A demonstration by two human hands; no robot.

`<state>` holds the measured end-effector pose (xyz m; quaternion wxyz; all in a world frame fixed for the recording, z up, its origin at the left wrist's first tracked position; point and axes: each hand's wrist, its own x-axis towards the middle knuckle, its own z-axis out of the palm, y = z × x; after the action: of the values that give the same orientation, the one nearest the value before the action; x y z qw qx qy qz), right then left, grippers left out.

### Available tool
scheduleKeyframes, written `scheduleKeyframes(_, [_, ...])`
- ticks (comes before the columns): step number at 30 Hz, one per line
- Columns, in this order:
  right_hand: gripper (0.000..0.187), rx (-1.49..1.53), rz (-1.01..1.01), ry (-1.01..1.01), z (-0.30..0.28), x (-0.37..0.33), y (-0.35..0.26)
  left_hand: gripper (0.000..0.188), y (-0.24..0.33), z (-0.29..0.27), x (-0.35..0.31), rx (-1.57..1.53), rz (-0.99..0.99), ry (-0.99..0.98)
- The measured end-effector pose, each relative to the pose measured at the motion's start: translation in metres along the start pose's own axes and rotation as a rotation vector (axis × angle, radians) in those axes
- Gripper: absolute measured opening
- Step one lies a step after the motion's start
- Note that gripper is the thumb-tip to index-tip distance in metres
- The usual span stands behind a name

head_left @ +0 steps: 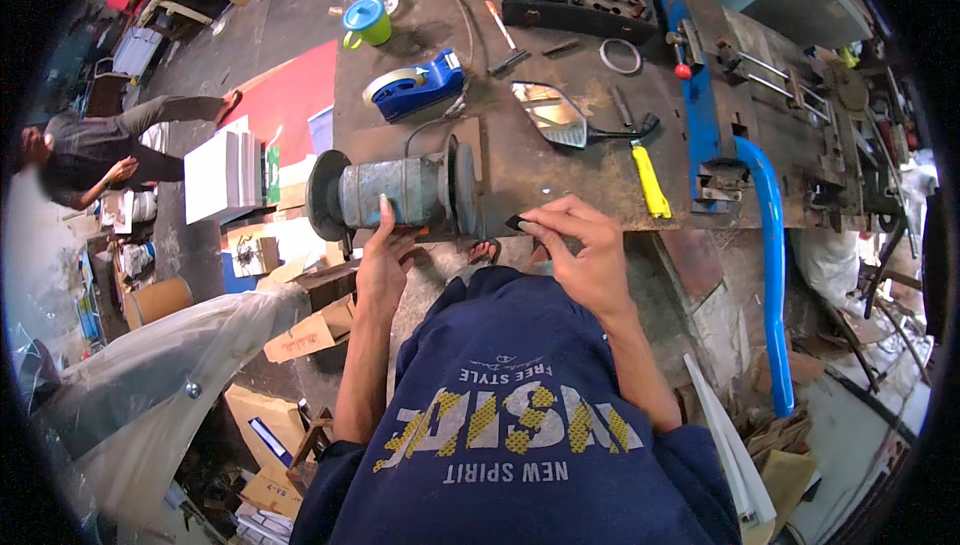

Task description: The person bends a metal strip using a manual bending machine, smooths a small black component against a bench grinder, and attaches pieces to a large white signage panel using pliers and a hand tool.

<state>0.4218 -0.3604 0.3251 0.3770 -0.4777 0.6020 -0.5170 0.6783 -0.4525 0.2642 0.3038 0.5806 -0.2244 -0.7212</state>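
A worn grey bench grinder [388,192] with a wheel at each end sits near the front edge of the bench. My left hand [383,263] is at its front, one digit up against the motor body and the other fingers curled below. Just right of the right-hand wheel [462,188], my right hand [585,248] pinches a small dark piece [515,222] between thumb and fingertips. That piece is apart from the wheel. Whether the wheels are turning cannot be seen.
Behind the grinder are a blue tape dispenser [415,85], a lidded green cup [368,22], a hammer [508,57] and a mirror [552,117]. A yellow-handled tool [650,180] lies right, beside a blue machine [697,95] with a long blue lever [775,285]. Another person [100,150] is at far left.
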Motion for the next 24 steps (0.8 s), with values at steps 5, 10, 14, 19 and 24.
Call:
scheduleKeyframes(5, [0.029, -0.342, -0.267, -0.029, 0.018, -0.002, 0.031, 0.058, -0.001, 0.004, 0.001, -0.055, 0.058, -0.011])
scheduleKeyframes(10, [0.034, -0.418, -0.304, -0.064, 0.030, -0.002, 0.044, 0.048, 0.003, 0.005, -0.003, -0.035, 0.006, 0.038])
scheduleKeyframes(14, [0.034, -0.396, -0.311, -0.059, 0.036, -0.001, 0.049, 0.043, 0.003, -0.001, -0.001, -0.023, -0.007, -0.006])
scheduleKeyframes(19, [0.035, -0.424, -0.303, -0.056, 0.038, -0.002, 0.051, 0.079, 0.001, -0.001, 0.002, 0.017, 0.008, -0.065])
scheduleKeyframes(24, [0.034, -0.432, -0.308, -0.060, 0.039, 0.000, 0.055, 0.082, 0.001, 0.003, -0.001, 0.011, 0.018, -0.034])
